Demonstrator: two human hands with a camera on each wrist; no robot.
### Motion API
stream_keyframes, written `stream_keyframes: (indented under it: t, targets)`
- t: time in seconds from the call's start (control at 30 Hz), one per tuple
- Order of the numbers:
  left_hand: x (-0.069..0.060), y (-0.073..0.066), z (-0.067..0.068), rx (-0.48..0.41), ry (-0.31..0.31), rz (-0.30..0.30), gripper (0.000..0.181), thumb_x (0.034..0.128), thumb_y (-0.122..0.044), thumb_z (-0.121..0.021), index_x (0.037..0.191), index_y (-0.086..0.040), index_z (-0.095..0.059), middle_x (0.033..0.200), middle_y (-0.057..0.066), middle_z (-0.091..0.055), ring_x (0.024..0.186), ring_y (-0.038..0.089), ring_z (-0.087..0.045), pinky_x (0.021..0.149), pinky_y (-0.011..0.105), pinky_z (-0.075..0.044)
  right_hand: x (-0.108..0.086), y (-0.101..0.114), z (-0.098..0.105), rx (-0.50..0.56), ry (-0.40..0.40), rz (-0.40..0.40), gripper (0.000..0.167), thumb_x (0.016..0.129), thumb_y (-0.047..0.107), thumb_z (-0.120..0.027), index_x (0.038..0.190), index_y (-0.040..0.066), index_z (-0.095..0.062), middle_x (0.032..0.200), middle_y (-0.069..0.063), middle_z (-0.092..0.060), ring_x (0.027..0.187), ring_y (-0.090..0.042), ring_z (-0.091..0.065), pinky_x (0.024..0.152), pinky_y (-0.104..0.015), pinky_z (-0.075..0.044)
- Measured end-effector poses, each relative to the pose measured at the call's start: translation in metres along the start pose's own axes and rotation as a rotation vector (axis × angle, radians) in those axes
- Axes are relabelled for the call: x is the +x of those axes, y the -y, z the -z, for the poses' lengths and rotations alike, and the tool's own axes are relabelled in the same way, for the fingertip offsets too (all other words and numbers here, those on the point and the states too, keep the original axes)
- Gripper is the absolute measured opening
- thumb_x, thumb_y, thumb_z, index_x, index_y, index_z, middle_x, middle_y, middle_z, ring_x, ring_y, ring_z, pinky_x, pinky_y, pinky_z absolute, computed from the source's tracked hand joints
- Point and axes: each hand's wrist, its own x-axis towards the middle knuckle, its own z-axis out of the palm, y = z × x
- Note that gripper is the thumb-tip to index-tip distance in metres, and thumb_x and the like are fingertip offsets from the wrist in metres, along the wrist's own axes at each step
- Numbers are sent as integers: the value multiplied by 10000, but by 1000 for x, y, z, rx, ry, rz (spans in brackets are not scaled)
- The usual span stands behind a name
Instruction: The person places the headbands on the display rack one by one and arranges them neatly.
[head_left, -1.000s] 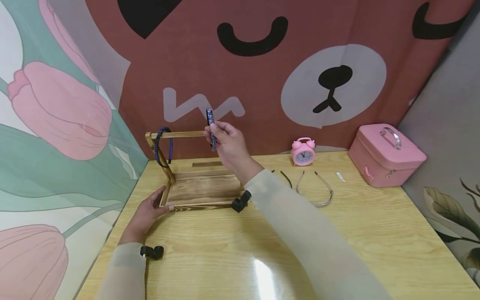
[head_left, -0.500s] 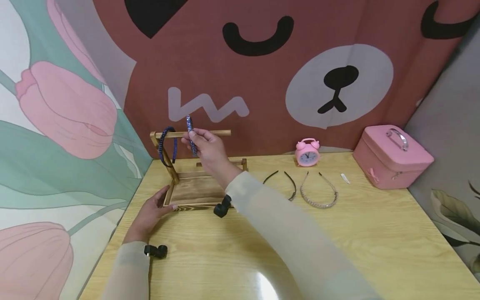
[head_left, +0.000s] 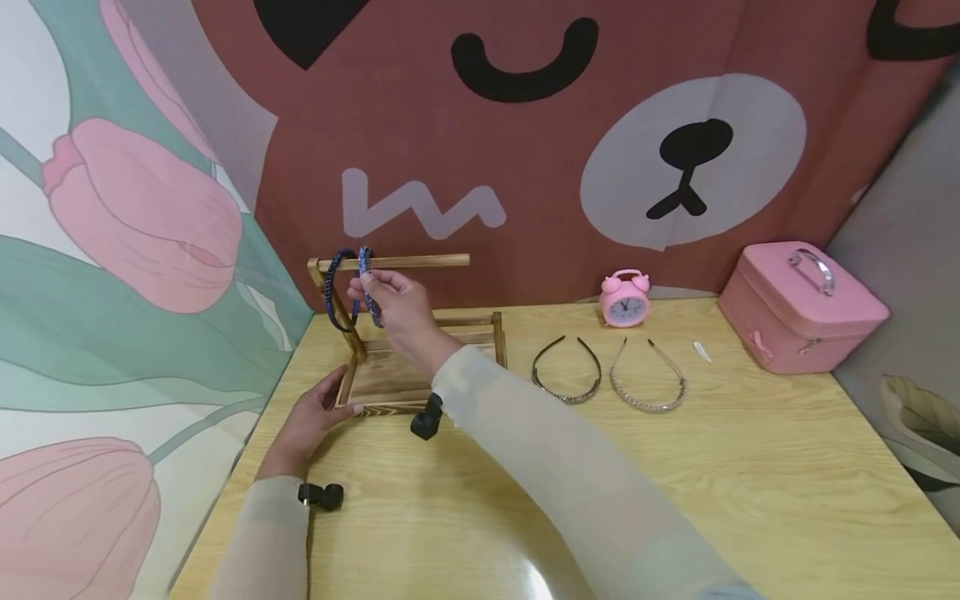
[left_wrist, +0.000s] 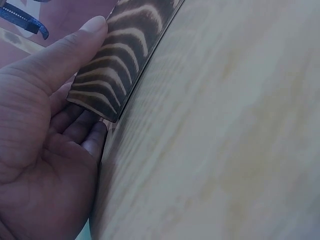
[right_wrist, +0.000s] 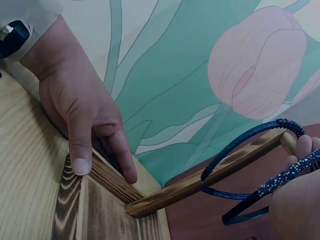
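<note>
toward the upright [head_left: 354,343] of the wooden stand [head_left: 384,379], the right hand [head_left: 405,315] has carried the speckled blue headband [head_left: 364,260] along the crossbar [head_left: 431,262] over the last second; it is now just beside the dark blue headband [head_left: 329,290] that hangs there. from the head, the right hand pinches the speckled band between thumb and fingers. its top stands above the crossbar, though i cannot tell whether it rests on the wood. the left hand [head_left: 306,423] grips the near left corner of the stand's base, as it did in the earlier frames. to the right on the surface [head_left: 675,492] lie a black headband [head_left: 567,397] and a beaded headband [head_left: 649,407], with a white clip [head_left: 702,351] near the second. a pink alarm clock [head_left: 625,307] and a pink case [head_left: 798,321] stand farther back.

from the left wrist, the left thumb lies on the striped front of the base, with the other fingers partly hidden at its end; a blue band, which one i cannot tell, shows in the top corner.

from the right wrist, the dark blue headband loops round the stand near the top of the upright, the speckled one is just beside it, and the right hand is cut off by the frame's edge.
</note>
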Motion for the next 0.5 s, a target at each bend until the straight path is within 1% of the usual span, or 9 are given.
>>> stream_keyframes:
  t: [0.1, 0.13, 0.17, 0.23, 0.27, 0.33, 0.4, 0.43, 0.5]
  targets:
    - [0, 0, 1, 9, -4, -2, 940, 1032, -209, -789, 1761, -103, -205, 1829, 170, -154, 1687, 425, -141, 1356, 556, -188, 1, -3, -2, 2, -5, 1, 109, 1078, 158, -707, 1081, 84, -788, 1191, -188, -816, 1027, -194, -820, 1087, -484, -610]
    - [0, 1, 1, 11, -7, -4, 937, 1031, -208, -790, 1759, -100, -210, 1828, 172, -158, 1686, 426, -144, 1356, 555, -190, 2, -4, -3, 6, -9, 0, 107, 1078, 153, -707, 1082, 81, -786, 1180, -184, -818, 1014, -188, -820, 1069, -460, -622]
    - [1, 0, 1, 10, -9, -5, 938, 1029, -204, -791, 1758, -95, -212, 1826, 178, -161, 1685, 428, -146, 1356, 557, -191, 3, -5, -4, 15, -11, -1, 105, 1079, 151, -705, 1080, 80, -783, 1190, -197, -813, 998, -177, -817, 1093, -480, -608]
    - [1, 0, 1, 4, -11, -9, 936, 1029, -190, -790, 1757, -85, -210, 1821, 191, -168, 1683, 428, -154, 1355, 553, -198, 4, -6, -6, 19, -22, 1, 105, 1078, 151, -707, 1083, 78, -781, 1181, -194, -815, 989, -181, -818, 1071, -449, -621]
    - [2, 0, 0, 1, -11, -10, 935, 1030, -184, -789, 1756, -82, -209, 1819, 196, -172, 1683, 425, -157, 1355, 551, -201, 5, -8, -6, 21, -30, 2, 104, 1076, 150, -709, 1086, 77, -783, 1179, -195, -816, 998, -202, -821, 1061, -438, -627]
    - [3, 0, 0, 0, -17, -9, 927, 1032, -173, -783, 1755, -81, -212, 1817, 198, -181, 1682, 421, -164, 1355, 558, -201, 6, -11, -8, 13, -47, 2, 101, 1072, 156, -716, 1084, 85, -787, 1165, -187, -820, 1039, -265, -824, 995, -371, -649]
    - [4, 1, -1, -2, -14, -9, 931, 1033, -174, -782, 1757, -81, -204, 1816, 198, -180, 1683, 418, -164, 1354, 563, -200, 8, -14, -9, 1, -62, 1, 114, 1067, 160, -727, 1096, 72, -793, 1120, -165, -828, 1100, -330, -810, 973, -366, -656]
    - [4, 1, -1, -3, -13, -8, 928, 1035, -175, -780, 1757, -83, -205, 1818, 192, -179, 1685, 412, -163, 1355, 562, -198, 9, -16, -10, -7, -69, 0, 124, 1064, 167, -732, 1099, 65, -794, 1088, -150, -827, 1102, -345, -804, 994, -399, -653]
    - [5, 3, 0, -2, -14, -8, 925, 1034, -178, -780, 1756, -85, -210, 1820, 182, -180, 1684, 404, -167, 1351, 559, -202, 10, -19, -11, -22, -85, 2, 135, 1056, 172, -747, 1099, 55, -798, 1016, -97, -808, 1025, -342, -803, 1041, -475, -635]
